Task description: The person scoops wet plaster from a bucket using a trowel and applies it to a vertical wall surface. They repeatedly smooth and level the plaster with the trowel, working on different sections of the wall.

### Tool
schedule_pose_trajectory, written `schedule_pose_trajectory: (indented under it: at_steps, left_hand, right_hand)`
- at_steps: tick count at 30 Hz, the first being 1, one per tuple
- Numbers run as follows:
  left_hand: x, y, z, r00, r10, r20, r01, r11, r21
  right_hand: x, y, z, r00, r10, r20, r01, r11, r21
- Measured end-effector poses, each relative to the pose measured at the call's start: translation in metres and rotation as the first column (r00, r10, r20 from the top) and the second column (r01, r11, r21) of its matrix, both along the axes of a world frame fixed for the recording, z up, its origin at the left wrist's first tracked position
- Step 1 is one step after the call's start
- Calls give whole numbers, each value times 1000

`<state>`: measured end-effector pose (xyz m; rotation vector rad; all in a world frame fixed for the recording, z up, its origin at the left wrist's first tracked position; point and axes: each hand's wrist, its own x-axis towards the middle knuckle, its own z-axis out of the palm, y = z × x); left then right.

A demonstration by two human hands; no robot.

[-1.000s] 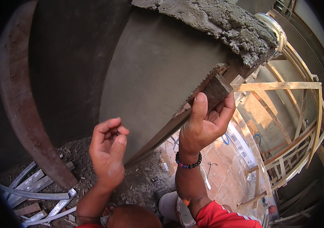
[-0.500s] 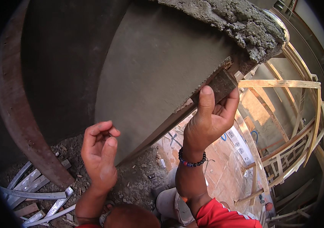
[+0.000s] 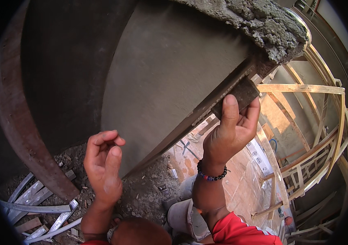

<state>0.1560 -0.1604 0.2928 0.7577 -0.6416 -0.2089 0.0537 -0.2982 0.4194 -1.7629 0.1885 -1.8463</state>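
Observation:
My right hand (image 3: 233, 132) grips a small dark rectangular block (image 3: 239, 94) against the long lower edge (image 3: 190, 124) of a smooth grey plastered panel (image 3: 157, 77); thumb on the near face, fingers curled round it. Thick, lumpy wet mortar (image 3: 264, 28) lies along the panel's upper edge, just above the block. My left hand (image 3: 103, 167) hangs in front of the panel's lower left part, fingers loosely curled and apart from the thumb, with nothing visible in them.
A curved brown board (image 3: 22, 118) stands at the left. Metal offcuts (image 3: 35, 208) and rubble (image 3: 145, 188) lie below. A white bucket (image 3: 182, 216) is near my right arm. Curved timber framework (image 3: 296, 88) fills the right side above a dusty tiled floor (image 3: 239, 192).
The block and my right hand have shifted slightly right. The crumbly bits along the edge behind the block show less. My left hand has drifted a little left in the picture.

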Motion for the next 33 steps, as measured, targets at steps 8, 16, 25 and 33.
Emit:
schedule_pose_trajectory:
  at_steps: [8,16,25,33]
  left_hand:
    - [0,-1,-6,997,-46,-60,45,999,-14]
    - [-4,1,-4,999,-29,-35,28,999,-35]
    - [-1,1,-9,999,-1,-52,1,1000,1]
    - [9,11,-18,997,25,-74,-28,999,-40]
  right_hand:
    - [3,2,-65,984,-119,-130,122,992,21]
    - [-26,4,-43,996,-46,-71,47,999,12]
    - [5,7,-70,986,-107,-126,108,994,1]
    - [-94,21,-44,818,-463,-340,269,832,-486]
